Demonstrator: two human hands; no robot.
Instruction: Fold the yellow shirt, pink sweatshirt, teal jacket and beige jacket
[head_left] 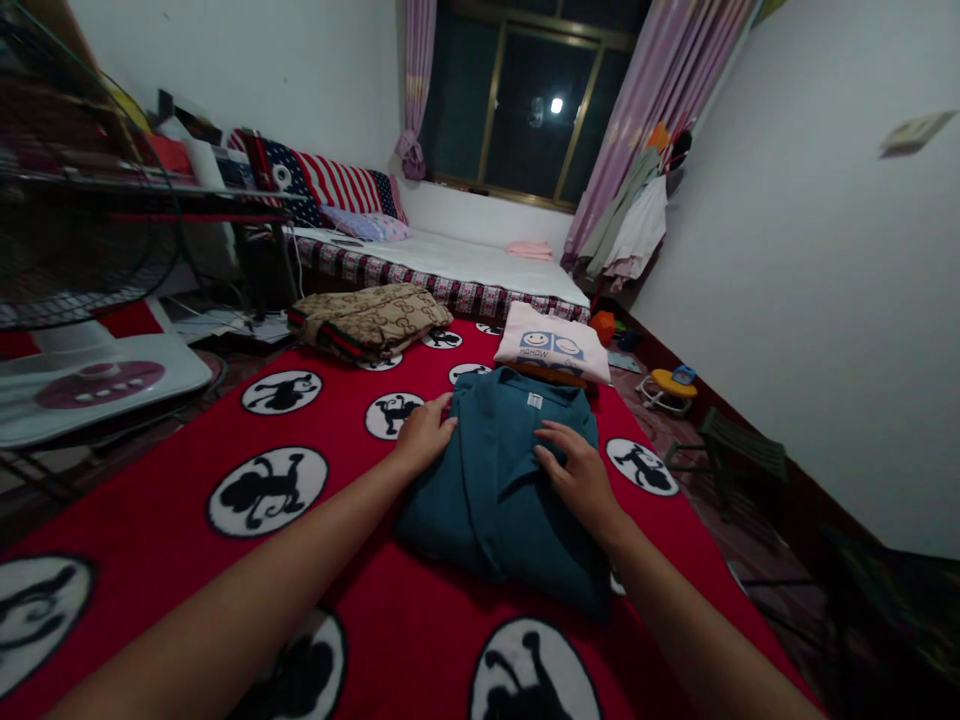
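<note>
A teal garment (517,500), folded into a compact shape with its neckline and label at the far end, lies on a red blanket (360,610) with black-and-white round figures. My left hand (427,435) touches the garment's upper left edge, fingers extended and slightly bent. On its front, right of the overlapping lapel, rests my right hand (581,475) with the fingers apart. Just beyond the neckline is a folded light pink shirt (551,335) with blue smiley prints. Farther left lies a folded brown patterned garment (375,315).
A fan (82,250) and a cluttered desk (202,205) stand at the left. Behind the blanket is a low bed (450,255) under a window. Along the right wall are a yellow stool (673,385), a dark green folding chair (742,445) and hanging clothes (637,230).
</note>
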